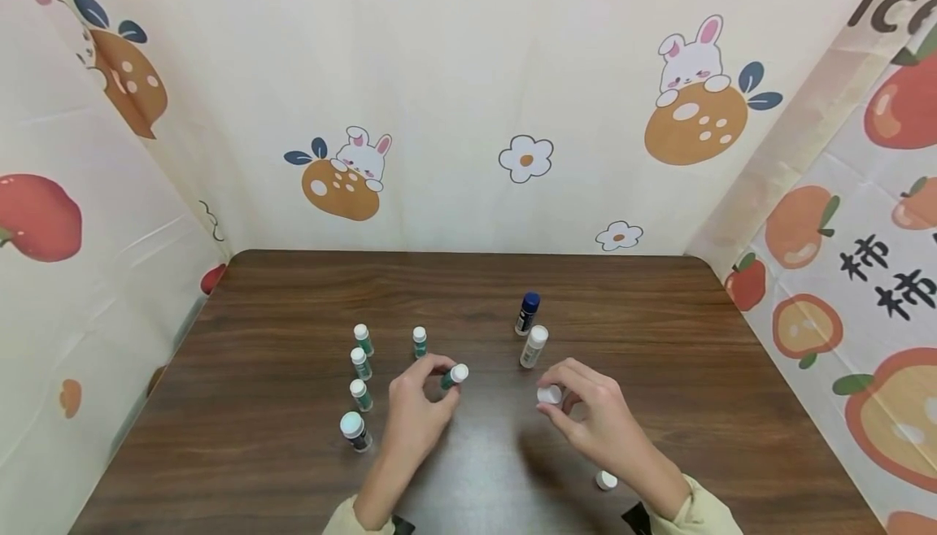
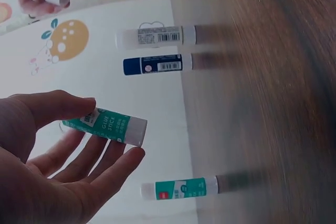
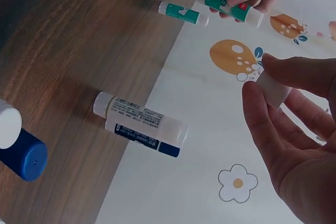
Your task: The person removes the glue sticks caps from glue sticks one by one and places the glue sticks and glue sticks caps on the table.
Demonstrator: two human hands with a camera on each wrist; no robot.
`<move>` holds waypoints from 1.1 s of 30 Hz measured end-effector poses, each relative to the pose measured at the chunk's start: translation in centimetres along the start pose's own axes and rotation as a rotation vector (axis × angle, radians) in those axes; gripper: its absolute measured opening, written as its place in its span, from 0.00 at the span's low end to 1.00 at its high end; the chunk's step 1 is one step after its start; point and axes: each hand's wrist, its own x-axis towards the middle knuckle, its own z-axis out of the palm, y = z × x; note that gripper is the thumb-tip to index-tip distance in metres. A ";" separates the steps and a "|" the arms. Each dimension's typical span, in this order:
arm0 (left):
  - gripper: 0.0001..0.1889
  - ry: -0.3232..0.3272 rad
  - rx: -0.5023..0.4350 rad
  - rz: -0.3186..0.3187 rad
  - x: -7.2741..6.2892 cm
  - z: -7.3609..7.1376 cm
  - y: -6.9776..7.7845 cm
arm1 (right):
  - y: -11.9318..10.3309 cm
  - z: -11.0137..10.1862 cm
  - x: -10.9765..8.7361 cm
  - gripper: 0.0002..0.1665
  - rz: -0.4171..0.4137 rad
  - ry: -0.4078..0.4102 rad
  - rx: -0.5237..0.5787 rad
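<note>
My left hand (image 1: 419, 409) grips a green glue stick (image 2: 107, 125) with a white end, thumb on one side and fingers on the other, held above the table. Across from it, my right hand (image 1: 596, 413) pinches a small white cap (image 1: 549, 394) between thumb and fingertips. A white glue stick (image 1: 534, 346) stands upright in front of the right hand, with a dark blue one (image 1: 527, 313) just behind it. Nearest the left hand, a green glue stick (image 1: 420, 341) with a white cap stands just beyond the fingers.
To the left, several green glue sticks (image 1: 361, 395) stand in a row, a wider dark one (image 1: 355, 431) with a white top at the near end. Near the right forearm lies another white cap (image 1: 606, 480); a blue cap (image 3: 26, 156) shows in the right wrist view. Printed cloth surrounds the table (image 1: 293, 299).
</note>
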 end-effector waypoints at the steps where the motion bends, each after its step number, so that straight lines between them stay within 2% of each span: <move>1: 0.14 0.005 -0.003 -0.004 0.0 0.0 -0.1 | 0.0 0.0 -0.1 0.21 0.006 -0.002 -0.006; 6: 0.14 0.016 -0.043 -0.046 0.3 -0.2 -0.5 | 0.1 -0.2 -0.4 0.21 0.031 -0.005 -0.014; 10: 0.13 0.029 -0.051 -0.093 0.5 -0.2 -0.9 | 0.2 -0.2 -0.8 0.23 0.010 0.024 0.000; 22: 0.13 0.086 -0.009 -0.154 1.3 -0.3 -2.1 | 0.5 -0.3 -2.0 0.24 0.056 0.084 -0.046; 33: 0.13 0.066 0.055 -0.245 1.7 -0.3 -3.7 | 1.2 -0.7 -3.5 0.27 0.089 0.137 -0.079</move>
